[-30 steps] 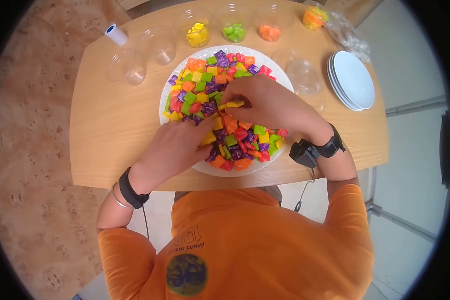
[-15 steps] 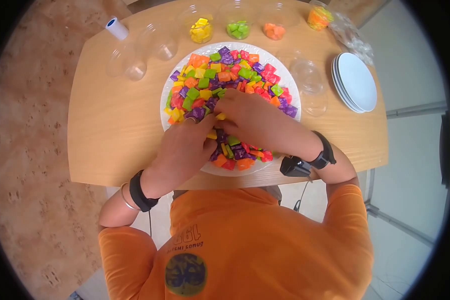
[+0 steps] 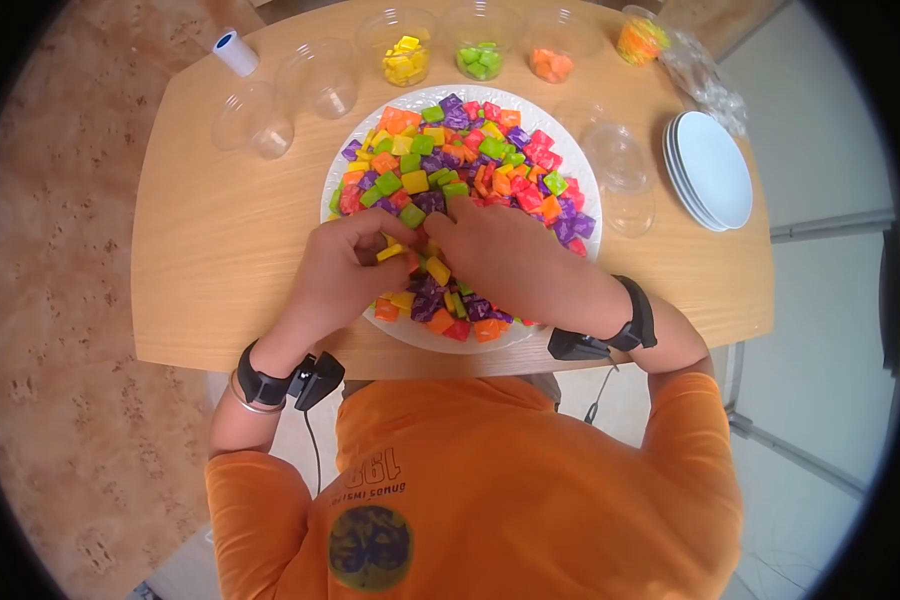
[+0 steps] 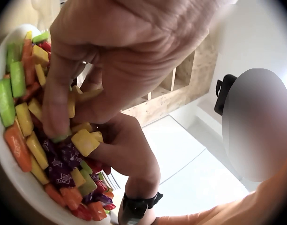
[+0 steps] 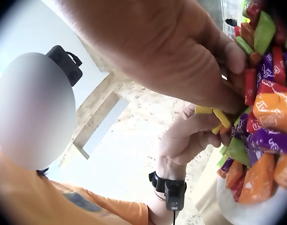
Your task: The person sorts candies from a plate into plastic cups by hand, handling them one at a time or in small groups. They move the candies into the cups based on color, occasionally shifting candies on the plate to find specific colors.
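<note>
A white plate (image 3: 592,215) bears a heap of wrapped square candies (image 3: 415,160) in yellow, green, orange, red and purple. At the heap's near left, my left hand (image 3: 325,265) pinches yellow candies (image 4: 89,96) between thumb and fingers. Close beside it, my right hand (image 3: 515,258) reaches into the middle of the heap with its fingertips among the pieces. Yellow candies (image 4: 86,142) sit against the right thumb in the left wrist view. From above, the right hand covers much of the heap's near right side.
Along the far side stand clear cups with yellow candies (image 3: 406,62), green candies (image 3: 480,62) and orange candies (image 3: 553,66). Other clear cups (image 3: 270,135) stand at left, one clear container (image 3: 620,170) right of the plate. White plates (image 3: 712,170) are stacked at right, near a plastic bag (image 3: 705,75).
The right hand, with yellow candies, has moved left and down into the heap. The left hand has turned and drawn back a little, now showing a yellow candy between its fingers.
</note>
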A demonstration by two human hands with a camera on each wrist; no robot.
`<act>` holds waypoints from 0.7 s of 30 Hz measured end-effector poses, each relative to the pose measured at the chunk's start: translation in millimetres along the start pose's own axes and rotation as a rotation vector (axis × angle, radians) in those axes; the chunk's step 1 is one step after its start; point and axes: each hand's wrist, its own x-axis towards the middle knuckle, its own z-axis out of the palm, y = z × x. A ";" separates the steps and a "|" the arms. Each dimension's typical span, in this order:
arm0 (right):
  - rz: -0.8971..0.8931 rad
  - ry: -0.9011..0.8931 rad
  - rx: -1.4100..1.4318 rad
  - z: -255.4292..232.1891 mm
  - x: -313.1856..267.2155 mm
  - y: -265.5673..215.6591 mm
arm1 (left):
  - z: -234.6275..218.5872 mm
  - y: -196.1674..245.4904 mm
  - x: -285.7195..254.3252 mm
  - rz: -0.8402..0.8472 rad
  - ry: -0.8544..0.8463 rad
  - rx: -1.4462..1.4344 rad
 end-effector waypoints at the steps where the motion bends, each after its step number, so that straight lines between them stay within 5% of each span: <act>1: -0.002 -0.003 -0.003 0.0 0.6 -0.2 | -1.7 0.7 0.5 0.002 0.003 -0.003; 7: -0.007 -0.067 -0.095 1.1 9.5 5.0 | -9.8 -2.4 1.9 -0.062 0.001 -0.165; 19: -0.023 0.048 0.357 -37.7 12.7 11.3 | -9.8 2.8 -12.8 0.006 0.097 -0.092; 21: 0.125 -0.163 0.410 -57.2 5.7 0.0 | -10.5 0.8 -15.6 0.066 0.100 -0.099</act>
